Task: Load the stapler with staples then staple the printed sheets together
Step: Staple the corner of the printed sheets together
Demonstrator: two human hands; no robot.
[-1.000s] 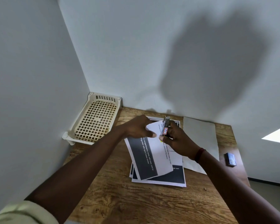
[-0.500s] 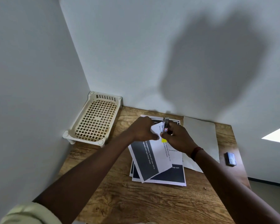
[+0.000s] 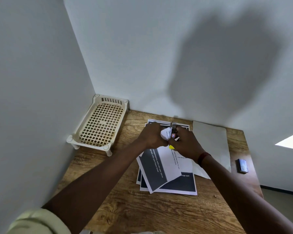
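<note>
Beneath the wrists: printed sheets (image 3: 159,166) lie fanned on the worktop (image 3: 125,208) — staple now and they could bind skewed!
Left hand (image 3: 151,135): pinching the lifted top corner, bunching it; it may crease or slip free.
Right hand (image 3: 186,143): curled round the stapler (image 3: 172,128), upright at that corner.
Beyond the hands: stapler mouth hidden — how many sheets are caught, and whether it's loaded, cannot tell.

Brown wood-grain table (image 3: 125,208): cream plastic lattice tray (image 3: 111,100) far left, stack of dark-banded printed sheets (image 3: 176,184) centre, plain pale sheet (image 3: 210,141) to their right, small dark box (image 3: 243,165) at right edge.
</note>
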